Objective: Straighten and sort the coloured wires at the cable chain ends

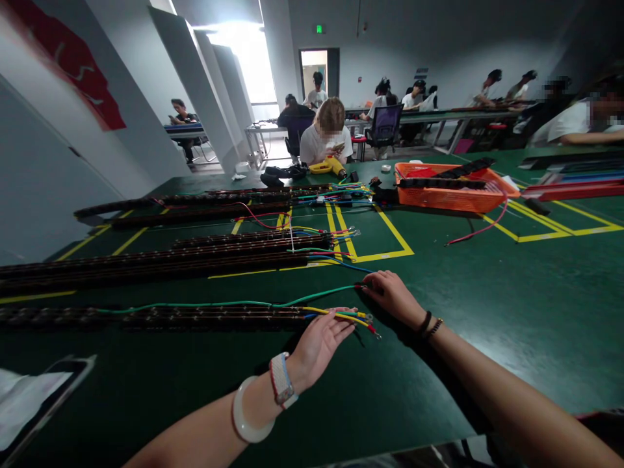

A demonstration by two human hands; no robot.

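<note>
On the green tabletop lies a long black-sleeved wire bundle. Yellow wires with ring terminals come out of its right end, along with a blue one. My left hand rests against these wires with its fingers stretched out, some partly hidden behind them. A loose green wire runs along the top of the bundle and off to the right. Its dark-and-red tipped end is pinched in the fingertips of my right hand.
More black-sleeved bundles lie farther back, across yellow tape outlines. Behind are a yellow heat gun and an orange basket. A person sits across the table. A tray with papers is at near left.
</note>
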